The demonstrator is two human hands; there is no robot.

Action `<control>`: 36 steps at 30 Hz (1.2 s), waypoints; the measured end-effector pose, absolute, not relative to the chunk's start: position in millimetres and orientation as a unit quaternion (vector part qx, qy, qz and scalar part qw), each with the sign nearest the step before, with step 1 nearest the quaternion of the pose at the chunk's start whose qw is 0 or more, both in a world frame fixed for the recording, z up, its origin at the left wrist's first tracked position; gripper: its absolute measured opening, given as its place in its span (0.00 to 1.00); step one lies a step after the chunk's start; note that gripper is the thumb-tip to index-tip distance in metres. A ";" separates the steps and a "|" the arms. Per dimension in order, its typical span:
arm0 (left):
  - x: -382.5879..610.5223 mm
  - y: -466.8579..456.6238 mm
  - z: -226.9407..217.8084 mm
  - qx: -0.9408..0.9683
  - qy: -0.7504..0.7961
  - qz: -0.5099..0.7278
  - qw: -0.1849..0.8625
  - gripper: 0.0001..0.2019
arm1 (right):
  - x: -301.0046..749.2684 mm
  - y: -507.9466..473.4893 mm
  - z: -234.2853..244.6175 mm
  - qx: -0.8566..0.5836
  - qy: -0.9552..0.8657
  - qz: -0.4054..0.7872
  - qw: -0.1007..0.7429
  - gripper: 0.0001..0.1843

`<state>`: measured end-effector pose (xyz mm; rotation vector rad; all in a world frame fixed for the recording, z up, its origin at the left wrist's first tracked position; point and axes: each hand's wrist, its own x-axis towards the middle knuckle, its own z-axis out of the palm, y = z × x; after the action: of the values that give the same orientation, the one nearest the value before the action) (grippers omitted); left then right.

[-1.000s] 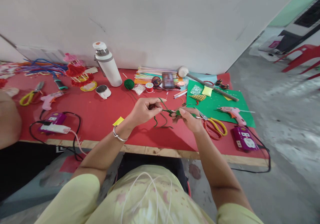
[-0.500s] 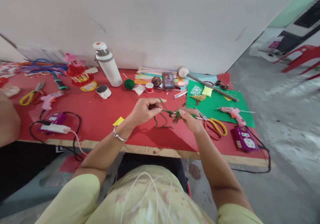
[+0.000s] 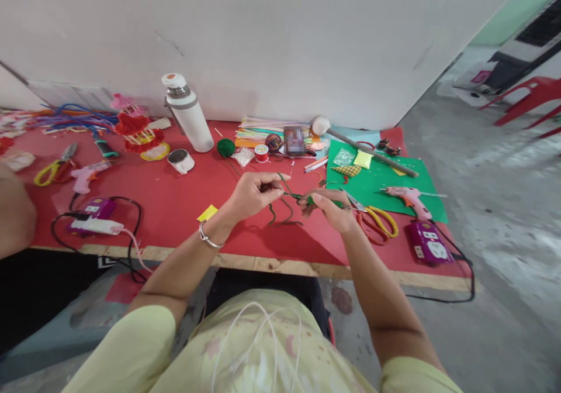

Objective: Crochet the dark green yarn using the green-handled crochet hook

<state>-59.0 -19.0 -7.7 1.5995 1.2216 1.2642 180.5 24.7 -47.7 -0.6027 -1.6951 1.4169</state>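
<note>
Both my hands are raised just above the red table [image 3: 175, 206], pinching a green pipe cleaner [image 3: 293, 196] between them. My left hand [image 3: 252, 194] is closed on its left end, a silver bangle on that wrist. My right hand [image 3: 331, 209] is closed on the right end, where the pipe cleaner is wound into a small green bundle. Loose green ends hang down in loops below the hands onto the table. Orange-handled scissors [image 3: 377, 223] lie right beside my right hand.
A white flask [image 3: 188, 113], a small cup [image 3: 181, 160], green yarn ball [image 3: 226, 147], red spool [image 3: 262, 152], straws and beads sit behind. A green sheet [image 3: 385, 185] holds a pink glue gun [image 3: 407, 197]; a purple power strip [image 3: 427, 244] lies right. Another person's arm [image 3: 15, 211] shows left.
</note>
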 end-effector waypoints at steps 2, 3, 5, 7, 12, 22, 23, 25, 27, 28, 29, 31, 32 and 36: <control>-59.1 -19.5 -7.5 0.627 0.476 0.489 0.375 0.10 | 179.5 23.2 -45.4 -0.244 -0.682 0.549 0.417 0.20; -59.2 -19.7 -7.5 0.628 0.476 0.488 0.376 0.10 | 179.1 22.6 -44.5 -0.246 -0.685 0.542 0.420 0.20; -59.5 -19.6 -7.7 0.629 0.477 0.486 0.376 0.09 | 178.9 21.9 -43.9 -0.244 -0.688 0.536 0.423 0.20; -59.7 -19.0 -8.5 0.629 0.477 0.488 0.373 0.09 | 179.7 22.0 -44.8 -0.236 -0.688 0.540 0.423 0.20; -60.0 -17.1 -11.5 0.623 0.481 0.497 0.364 0.13 | 182.0 23.6 -49.0 -0.232 -0.681 0.551 0.423 0.19; -58.7 -15.7 -13.0 0.609 0.482 0.503 0.378 0.18 | 178.8 29.0 -60.8 -0.249 -0.591 0.635 0.430 0.20; -58.5 -15.3 -13.5 0.607 0.483 0.504 0.380 0.19 | 178.7 29.4 -61.6 -0.252 -0.590 0.637 0.428 0.21; -58.1 -14.6 -14.7 0.601 0.484 0.506 0.385 0.19 | 178.7 29.8 -62.7 -0.258 -0.588 0.637 0.426 0.21; -57.9 -14.0 -15.8 0.596 0.484 0.505 0.394 0.20 | 178.7 30.0 -63.7 -0.261 -0.586 0.637 0.428 0.21; -57.9 -13.9 -16.1 0.595 0.484 0.504 0.399 0.20 | 178.6 30.1 -64.2 -0.261 -0.584 0.638 0.429 0.21; -58.0 -13.9 -16.2 0.594 0.484 0.500 0.402 0.20 | 178.4 30.1 -64.8 -0.260 -0.581 0.640 0.430 0.21; -58.2 -14.1 -16.3 0.595 0.488 0.492 0.407 0.21 | 178.0 30.1 -65.8 -0.261 -0.576 0.643 0.431 0.20; -58.3 -14.2 -16.4 0.594 0.489 0.490 0.409 0.22 | 177.9 30.0 -66.1 -0.262 -0.575 0.645 0.431 0.20; -58.4 -13.9 -18.0 0.586 0.491 0.496 0.412 0.21 | 178.4 29.3 -66.2 -0.261 -0.581 0.644 0.424 0.21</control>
<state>-58.4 -13.9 -18.0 1.4745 1.2363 1.2467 178.4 29.3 -66.2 -0.6536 -1.4540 1.6115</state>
